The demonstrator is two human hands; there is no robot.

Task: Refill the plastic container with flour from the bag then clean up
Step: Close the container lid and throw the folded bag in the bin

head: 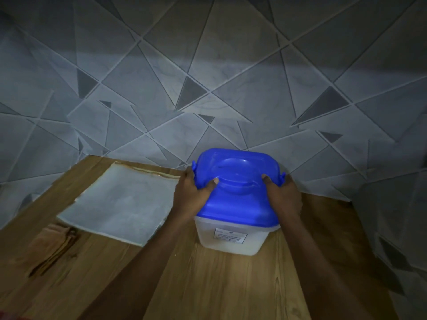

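I see my left hand (pixel 193 195) and right hand (pixel 283 196) gripping opposite sides of the blue lid (pixel 238 181) on the plastic container (pixel 231 239), standing on the wooden worktop (pixel 208 285) beside a pale sheet (pixel 120 204).

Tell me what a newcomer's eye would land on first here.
The bright blue lid stands out, sitting on a translucent plastic container on the wooden counter near the wall. The left hand and right hand grip the lid's two sides, thumbs on top. Left of them a pale flat sheet lies on the counter.
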